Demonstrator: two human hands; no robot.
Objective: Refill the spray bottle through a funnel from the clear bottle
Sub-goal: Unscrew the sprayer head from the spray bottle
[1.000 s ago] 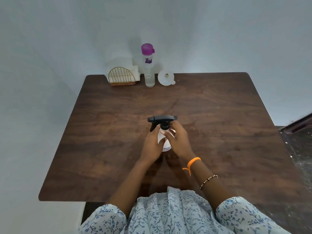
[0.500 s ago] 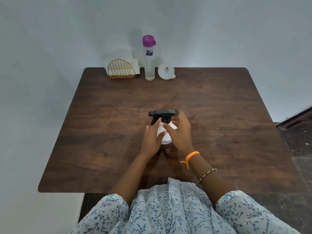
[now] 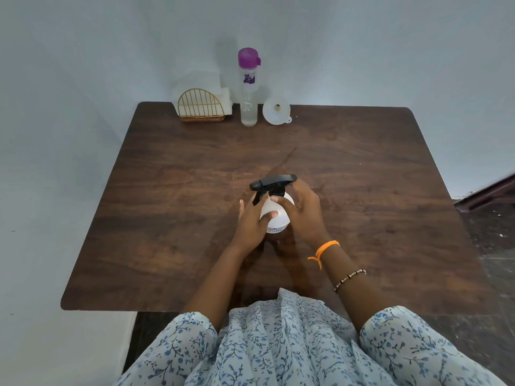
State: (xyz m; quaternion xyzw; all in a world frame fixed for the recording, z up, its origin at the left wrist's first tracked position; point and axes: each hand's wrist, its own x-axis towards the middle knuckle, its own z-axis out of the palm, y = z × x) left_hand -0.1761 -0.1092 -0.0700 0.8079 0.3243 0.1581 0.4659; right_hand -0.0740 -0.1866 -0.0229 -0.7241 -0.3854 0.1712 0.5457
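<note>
A white spray bottle with a black trigger head stands upright in the middle of the brown wooden table. My left hand wraps its body from the left. My right hand holds it from the right, with fingers up at the black collar under the trigger head. At the table's far edge stand the clear bottle with a purple cap and, to its right, a white funnel lying on its side.
A gold wire holder with white napkins stands at the back left, beside the clear bottle. A pale wall runs behind the table and along its left side. Dark floor and a dark skirting strip lie to the right.
The camera has tilted a little, shifting the scene in view. My right hand's fingers have moved around the collar of the spray head; the bottle stays in place on the table.
</note>
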